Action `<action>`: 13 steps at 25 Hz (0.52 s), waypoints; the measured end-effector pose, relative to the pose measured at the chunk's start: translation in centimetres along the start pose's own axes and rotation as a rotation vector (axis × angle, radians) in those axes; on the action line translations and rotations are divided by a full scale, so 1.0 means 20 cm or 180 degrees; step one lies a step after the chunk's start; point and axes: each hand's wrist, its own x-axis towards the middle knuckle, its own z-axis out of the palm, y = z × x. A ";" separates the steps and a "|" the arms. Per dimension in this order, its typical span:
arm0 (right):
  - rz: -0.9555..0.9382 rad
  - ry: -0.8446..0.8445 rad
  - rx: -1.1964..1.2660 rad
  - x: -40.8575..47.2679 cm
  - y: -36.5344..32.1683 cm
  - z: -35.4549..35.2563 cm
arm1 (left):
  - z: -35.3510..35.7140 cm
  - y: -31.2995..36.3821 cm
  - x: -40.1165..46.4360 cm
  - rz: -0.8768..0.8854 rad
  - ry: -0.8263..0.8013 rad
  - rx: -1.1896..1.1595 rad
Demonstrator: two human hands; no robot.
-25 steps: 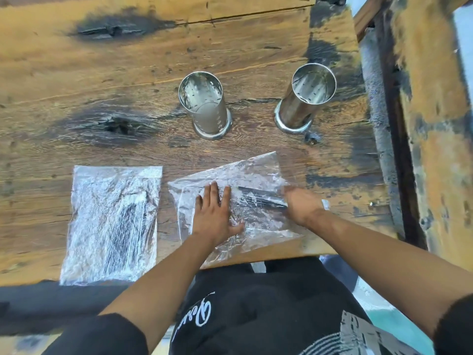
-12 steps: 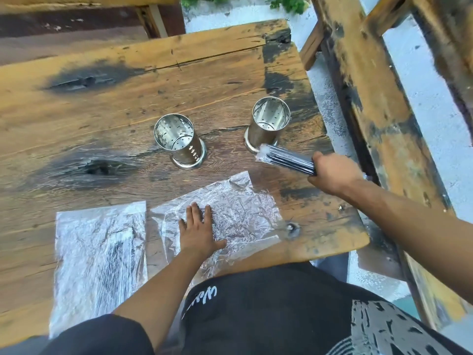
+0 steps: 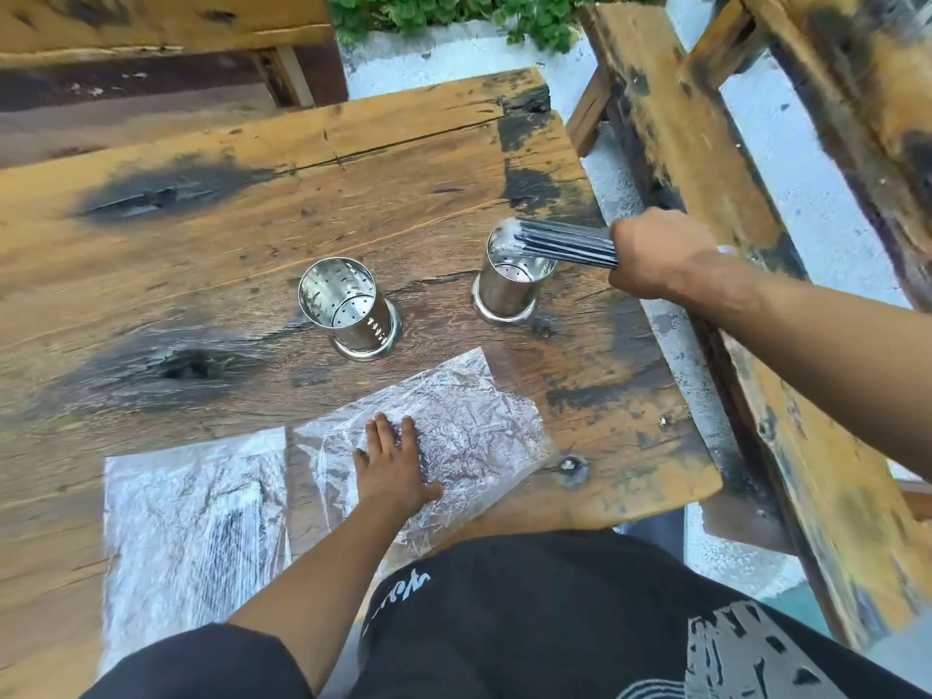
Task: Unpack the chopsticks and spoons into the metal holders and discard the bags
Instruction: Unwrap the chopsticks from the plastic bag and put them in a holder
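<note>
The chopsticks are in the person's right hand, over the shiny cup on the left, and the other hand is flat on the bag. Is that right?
Not quite. The head view shows the chopsticks in the right hand over the right-hand metal holder, not the left one. The left hand does lie flat on the bag.

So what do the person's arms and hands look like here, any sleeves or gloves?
Both hands are bare, without gloves: the left hand and the right hand. Forearms are uncovered; short black sleeves start near the elbows. No watch or rings visible.
</note>
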 end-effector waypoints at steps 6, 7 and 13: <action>-0.0199 -0.0284 -0.0741 0.09 -0.12 -0.03 | -0.01 -0.02 0.00 0.0078 -0.0096 0.0171; -0.0259 -0.0245 -0.0842 0.13 -0.16 -0.04 | -0.02 -0.03 0.00 0.0092 -0.0102 0.0172; -0.0467 -0.0342 -0.1442 0.29 -0.38 -0.10 | -0.04 -0.05 0.01 0.0137 -0.0066 0.0013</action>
